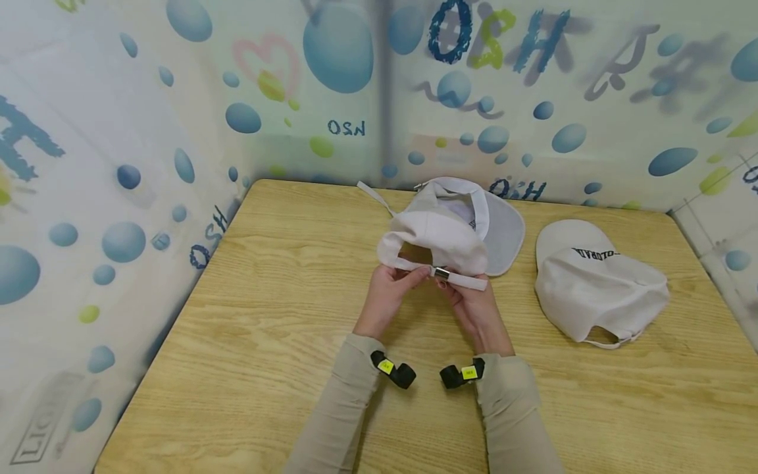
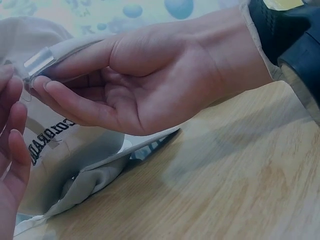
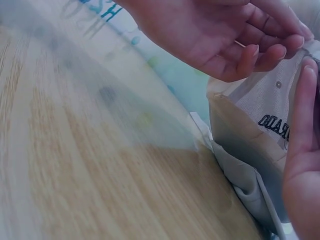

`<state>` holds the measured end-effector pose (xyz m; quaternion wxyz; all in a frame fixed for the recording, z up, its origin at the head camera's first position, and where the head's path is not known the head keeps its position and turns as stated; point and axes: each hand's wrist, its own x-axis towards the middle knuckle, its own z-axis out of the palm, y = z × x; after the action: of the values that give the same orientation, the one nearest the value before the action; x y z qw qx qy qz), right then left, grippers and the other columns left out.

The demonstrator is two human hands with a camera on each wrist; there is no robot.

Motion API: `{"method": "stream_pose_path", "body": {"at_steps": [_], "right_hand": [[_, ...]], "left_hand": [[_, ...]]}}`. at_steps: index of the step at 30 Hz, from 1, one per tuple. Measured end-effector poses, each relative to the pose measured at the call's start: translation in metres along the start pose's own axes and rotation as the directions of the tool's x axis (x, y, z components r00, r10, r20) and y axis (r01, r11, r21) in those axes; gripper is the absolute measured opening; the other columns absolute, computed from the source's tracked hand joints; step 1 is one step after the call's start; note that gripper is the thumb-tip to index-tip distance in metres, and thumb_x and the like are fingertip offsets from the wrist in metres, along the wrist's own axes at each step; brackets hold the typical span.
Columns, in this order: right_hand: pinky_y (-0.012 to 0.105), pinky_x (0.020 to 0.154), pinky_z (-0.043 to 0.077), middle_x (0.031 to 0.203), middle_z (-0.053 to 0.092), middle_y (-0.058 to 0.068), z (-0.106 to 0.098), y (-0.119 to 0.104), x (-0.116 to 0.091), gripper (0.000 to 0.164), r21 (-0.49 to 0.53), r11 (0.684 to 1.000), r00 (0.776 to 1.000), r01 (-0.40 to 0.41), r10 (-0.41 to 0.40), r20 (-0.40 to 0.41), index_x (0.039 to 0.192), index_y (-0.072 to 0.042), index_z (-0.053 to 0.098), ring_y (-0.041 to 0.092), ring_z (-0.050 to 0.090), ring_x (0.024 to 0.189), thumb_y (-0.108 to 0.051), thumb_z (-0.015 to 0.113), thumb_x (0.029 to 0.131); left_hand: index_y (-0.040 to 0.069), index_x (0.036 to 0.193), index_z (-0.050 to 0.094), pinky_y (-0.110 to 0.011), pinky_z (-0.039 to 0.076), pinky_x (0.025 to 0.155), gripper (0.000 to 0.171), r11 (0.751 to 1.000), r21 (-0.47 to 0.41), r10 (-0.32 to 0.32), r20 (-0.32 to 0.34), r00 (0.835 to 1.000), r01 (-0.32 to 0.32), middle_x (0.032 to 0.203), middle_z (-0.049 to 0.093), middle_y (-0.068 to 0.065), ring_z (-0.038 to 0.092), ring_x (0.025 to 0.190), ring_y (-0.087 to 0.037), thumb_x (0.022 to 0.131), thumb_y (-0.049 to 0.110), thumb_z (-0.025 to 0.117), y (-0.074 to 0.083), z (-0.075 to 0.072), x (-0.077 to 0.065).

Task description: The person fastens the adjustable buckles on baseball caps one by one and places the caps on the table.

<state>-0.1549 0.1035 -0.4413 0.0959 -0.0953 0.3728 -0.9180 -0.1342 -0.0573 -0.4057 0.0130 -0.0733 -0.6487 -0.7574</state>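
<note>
A white cap (image 1: pixel 453 247) is held over the table by its back strap, with the strap opening towards me. In the head view, my left hand (image 1: pixel 387 293) pinches the strap to the left of its silver metal buckle (image 1: pixel 441 272). On the other side my right hand (image 1: pixel 474 308) grips it by the buckle, the strap's tail (image 1: pixel 470 282) pointing right. The left wrist view shows the right hand's thumb and fingers close to the buckle. Behind, partly hidden, lies another pale cap (image 1: pixel 503 230) with its brim to the right and a loose strap (image 1: pixel 375 196).
Another white cap (image 1: pixel 598 283) with black lettering lies to the right, its strap side towards me. All this is on a light wooden table (image 1: pixel 266 316). Walls (image 1: pixel 195 118) printed with blue ovals and letters stand behind and to the left.
</note>
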Motion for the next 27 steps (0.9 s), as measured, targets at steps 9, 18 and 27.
{"method": "stream_pose_path", "body": {"at_steps": [9, 18, 27], "right_hand": [[0.024, 0.072, 0.05, 0.089, 0.061, 0.009, 0.0, 0.001, 0.0, 0.022, -0.055, 0.998, 1.0, -0.002, 0.001, -0.029, 0.096, -0.003, 0.061, 0.017, 0.063, 0.079, -0.004, 0.07, 0.076], [0.024, 0.069, 0.05, 0.091, 0.057, 0.009, 0.005, -0.003, 0.0, 0.03, -0.088, 0.994, 0.998, -0.057, 0.054, -0.045, 0.096, -0.005, 0.058, 0.018, 0.06, 0.078, -0.014, 0.074, 0.073], [0.024, 0.073, 0.05, 0.093, 0.057, 0.01, 0.001, 0.0, 0.0, 0.024, -0.082, 0.996, 0.998, -0.04, 0.036, -0.049, 0.096, -0.002, 0.056, 0.019, 0.062, 0.082, -0.008, 0.069, 0.077]], "left_hand": [[-0.01, 0.105, 0.052, -0.035, 0.047, 0.08, 0.042, 0.999, -0.025, 0.045, 0.053, 0.998, -0.044, 0.096, 0.06, -0.013, 0.059, 0.088, -0.02, 0.081, 0.021, 0.066, -0.016, -0.002, 0.005], [0.003, 0.104, 0.056, -0.032, 0.047, 0.079, 0.026, 0.995, 0.062, 0.072, -0.001, 0.997, -0.072, 0.103, 0.057, -0.019, 0.057, 0.091, -0.015, 0.083, 0.017, 0.064, 0.0, 0.002, 0.0], [-0.003, 0.104, 0.056, -0.032, 0.047, 0.077, 0.03, 0.992, 0.108, 0.071, 0.001, 0.998, -0.07, 0.099, 0.059, -0.013, 0.057, 0.086, -0.013, 0.083, 0.017, 0.064, -0.002, 0.002, 0.0]]}}
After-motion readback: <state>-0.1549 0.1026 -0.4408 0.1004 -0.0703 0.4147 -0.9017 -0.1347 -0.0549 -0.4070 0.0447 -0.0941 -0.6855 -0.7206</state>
